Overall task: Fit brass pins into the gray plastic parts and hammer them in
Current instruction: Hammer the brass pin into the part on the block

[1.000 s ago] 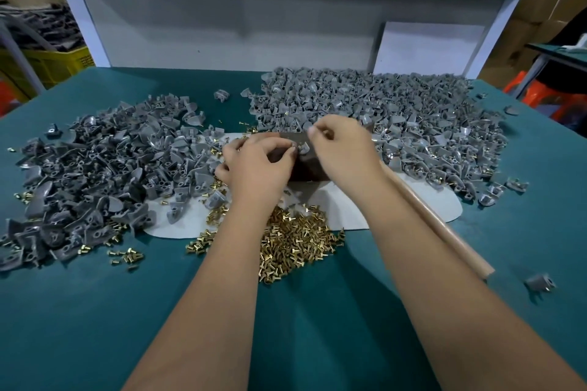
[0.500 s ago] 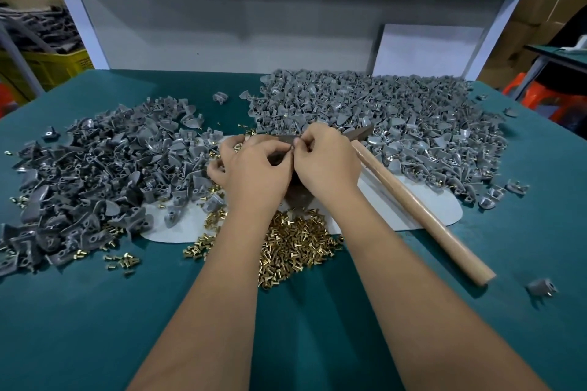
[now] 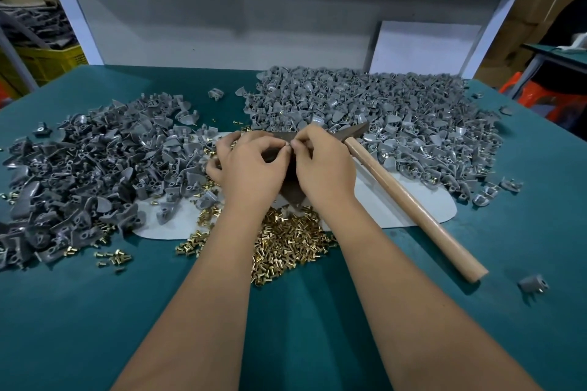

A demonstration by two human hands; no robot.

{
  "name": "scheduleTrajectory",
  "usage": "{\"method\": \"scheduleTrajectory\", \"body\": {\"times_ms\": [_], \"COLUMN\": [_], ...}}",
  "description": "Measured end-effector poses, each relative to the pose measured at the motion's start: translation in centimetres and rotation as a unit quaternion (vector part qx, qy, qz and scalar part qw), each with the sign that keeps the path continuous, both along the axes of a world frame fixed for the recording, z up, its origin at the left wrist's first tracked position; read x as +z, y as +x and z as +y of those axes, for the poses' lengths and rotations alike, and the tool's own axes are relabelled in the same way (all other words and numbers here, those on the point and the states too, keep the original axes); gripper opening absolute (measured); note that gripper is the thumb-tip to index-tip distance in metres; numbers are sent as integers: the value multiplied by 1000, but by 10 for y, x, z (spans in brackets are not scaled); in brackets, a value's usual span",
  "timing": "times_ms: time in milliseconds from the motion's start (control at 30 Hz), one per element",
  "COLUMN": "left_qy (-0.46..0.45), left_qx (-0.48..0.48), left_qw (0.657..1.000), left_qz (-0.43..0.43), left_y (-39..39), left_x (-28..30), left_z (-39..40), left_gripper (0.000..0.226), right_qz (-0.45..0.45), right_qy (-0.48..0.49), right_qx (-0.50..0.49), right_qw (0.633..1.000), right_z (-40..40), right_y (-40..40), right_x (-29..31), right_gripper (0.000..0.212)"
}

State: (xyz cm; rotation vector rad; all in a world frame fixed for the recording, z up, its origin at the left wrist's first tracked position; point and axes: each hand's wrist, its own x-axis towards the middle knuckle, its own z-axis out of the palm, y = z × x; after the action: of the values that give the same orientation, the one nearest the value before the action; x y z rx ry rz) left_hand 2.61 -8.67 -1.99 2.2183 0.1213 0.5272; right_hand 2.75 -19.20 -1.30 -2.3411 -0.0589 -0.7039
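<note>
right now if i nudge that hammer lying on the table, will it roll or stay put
The hammer probably stays put: its round wooden handle could roll, but the dark metal head, lodged against the pile of gray parts, should stop it. It likely feels head-heavy when lifted by the handle's free end.
</note>
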Motion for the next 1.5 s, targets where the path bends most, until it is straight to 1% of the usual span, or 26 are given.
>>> {"method": "scheduleTrajectory", "body": {"times_ms": [67,100,133,167,233,267,300,367,467,533,600,667,700,733,800,867,900,1000,1067,1133,1167,1267,1300,1400,1433,1500], "left_qy": [-12,-19,-25,-30,-32,-33,-34,-36,-22,-20,-22,-23,-21,-18,-14,-20,-22,-17,-17,-23,-24,-20,-23,-36,-38,-34], "left_qx": [-11,-16,-21,-25,-30,-32,-34,-34,-27,-25,-22,-18,-16,-14,-13,-14,-14,-9,-6,-2,0,-1,-1,2,4,6], "left_qw": [1000,1000,999,999,999,999,999,998,999,999,999,999,999,999,999,999,999,999,999,999,999,999,999,999,999,999], "left_qz": [8,11,13,15,18,20,22,25,31,32,35,41,44,45,44,39,37,39,34,34,36,30,29,33,35,34], "left_y": [0,0,-1,-1,-3,-3,-3,-4,-4,-4,-3,-2,-2,-2,-2,-1,-1,-1,0,2,3,3,2,4,4,5], "left_x": [0,0,1,1,2,3,3,4,4,4,4,4,4,4,4,4,4,4,3,2,1,0,0,0,-1,-1], "left_z": [1,1,2,2,2,3,2,2,1,1,1,1,2,2,2,2,1,1,0,0,0,0,0,-1,-1,-1], "left_gripper": [7,6,5,5,5,5,5,6,7,8,8,8,11,14,17,15,13,8,11,14,14,12,12,9,8,10], "right_qz": [-22,-33,-34,-15,96,157,196,214,201,173,145,147,154,156,135,109,112,166,144,93,87,136,135,52,32,42], "right_qy": [38,26,-15,-83,-221,-253,-259,-223,-166,-137,-86,-22,-18,-41,-94,-102,-121,-227,-228,-188,-188,-284,-294,-257,-264,-327], "right_qx": [-17,-51,-100,-154,-227,-234,-228,-205,-188,-176,-118,-36,-6,10,3,-20,-27,-14,-25,-40,-42,-20,-21,-55,-66,-58], "right_qw": [999,998,994,985,944,925,918,929,947,959,979,988,988,987,986,989,986,960,963,977,977,949,946,963,962,942], "right_z": [-11,-19,-30,-43,-65,-71,-75,-78,-77,-77,-76,-72,-70,-69,-65,-60,-59,-61,-62,-61,-59,-54,-54,-55,-54,-50], "right_y": [-3,-4,-6,-8,-14,-18,-21,-21,-20,-22,-26,-32,-35,-36,-36,-39,-41,-44,-42,-41,-41,-43,-44,-44,-45,-47], "right_x": [4,5,7,6,5,4,4,5,17,29,43,64,72,79,88,91,90,91,98,101,102,100,103,106,103,93], "right_gripper": [10,11,12,17,31,35,34,24,19,16,14,27,36,40,38,36,36,38,37,37,38,41,40,42,45,54]}}
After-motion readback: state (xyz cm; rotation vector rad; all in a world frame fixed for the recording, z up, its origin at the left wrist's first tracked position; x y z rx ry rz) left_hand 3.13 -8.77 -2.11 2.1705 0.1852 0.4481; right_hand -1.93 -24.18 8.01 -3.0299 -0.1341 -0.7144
